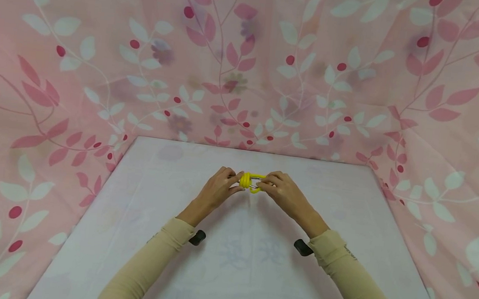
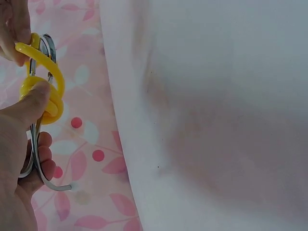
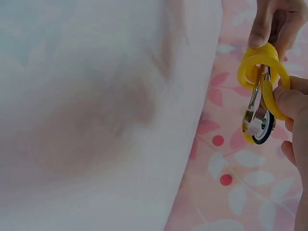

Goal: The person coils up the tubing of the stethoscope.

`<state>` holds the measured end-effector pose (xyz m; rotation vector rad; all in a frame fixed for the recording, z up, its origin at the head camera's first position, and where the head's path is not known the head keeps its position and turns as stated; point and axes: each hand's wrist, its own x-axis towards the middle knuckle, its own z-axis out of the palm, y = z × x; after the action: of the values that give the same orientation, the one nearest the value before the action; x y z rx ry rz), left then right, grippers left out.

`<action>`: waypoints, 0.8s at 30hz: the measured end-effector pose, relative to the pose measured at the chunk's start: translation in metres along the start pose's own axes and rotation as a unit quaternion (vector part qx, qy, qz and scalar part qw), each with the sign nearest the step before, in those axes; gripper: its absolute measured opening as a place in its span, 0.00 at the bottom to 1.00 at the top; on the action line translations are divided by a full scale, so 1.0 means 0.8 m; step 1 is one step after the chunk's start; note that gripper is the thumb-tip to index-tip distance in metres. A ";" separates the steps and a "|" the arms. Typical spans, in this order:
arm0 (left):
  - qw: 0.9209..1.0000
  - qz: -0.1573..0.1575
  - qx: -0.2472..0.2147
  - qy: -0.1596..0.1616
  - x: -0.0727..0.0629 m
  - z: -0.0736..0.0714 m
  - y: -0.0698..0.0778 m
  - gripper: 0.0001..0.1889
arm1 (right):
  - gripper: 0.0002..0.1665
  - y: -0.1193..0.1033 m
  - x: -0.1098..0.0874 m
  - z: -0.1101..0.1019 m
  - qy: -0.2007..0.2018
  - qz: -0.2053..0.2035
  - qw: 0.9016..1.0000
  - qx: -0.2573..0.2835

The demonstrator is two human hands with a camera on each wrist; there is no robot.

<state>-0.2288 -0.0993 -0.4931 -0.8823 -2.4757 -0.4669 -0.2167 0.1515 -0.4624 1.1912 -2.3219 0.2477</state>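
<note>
Between the two hands is a silver metal double hook (image 2: 54,186) with curved wire ends and a rounded metal head (image 3: 260,122). Thick glossy yellow tubing (image 1: 245,180) is wound in a coil round the metal, and a loose loop of it stands out toward the right hand. My left hand (image 1: 219,185) grips the coil and hook, its thumb on the yellow turns and its other fingers behind the wire. With thumb and fingers, my right hand (image 1: 280,191) pinches the loop of tubing beside the metal head. The fingers partly hide the tubing's ends.
Under the hands lies a white-covered table (image 1: 228,272). Pink leaf-patterned cloth (image 1: 247,64) hangs behind it and along both sides. A dark device (image 1: 198,237) sits at the left wrist, another dark device (image 1: 303,247) at the right.
</note>
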 end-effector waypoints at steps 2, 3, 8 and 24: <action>1.000 -0.001 -0.002 0.001 0.000 -0.001 0.000 0.29 | 0.20 0.002 -0.002 0.001 0.001 -0.004 1.000 -0.002; 1.000 0.000 -0.003 0.001 0.001 -0.001 0.000 0.29 | 0.20 0.002 -0.003 0.001 0.001 -0.004 1.000 0.001; 1.000 -0.007 -0.012 -0.002 0.003 -0.002 -0.001 0.29 | 0.19 0.004 -0.006 0.002 0.008 0.000 1.000 0.013; 1.000 -0.020 0.008 -0.006 0.002 -0.002 -0.003 0.29 | 0.33 0.007 -0.014 0.000 0.080 0.195 0.954 0.213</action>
<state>-0.2309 -0.1013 -0.4915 -0.8337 -2.5083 -0.4560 -0.2155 0.1628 -0.4678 0.8348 -2.4070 0.9898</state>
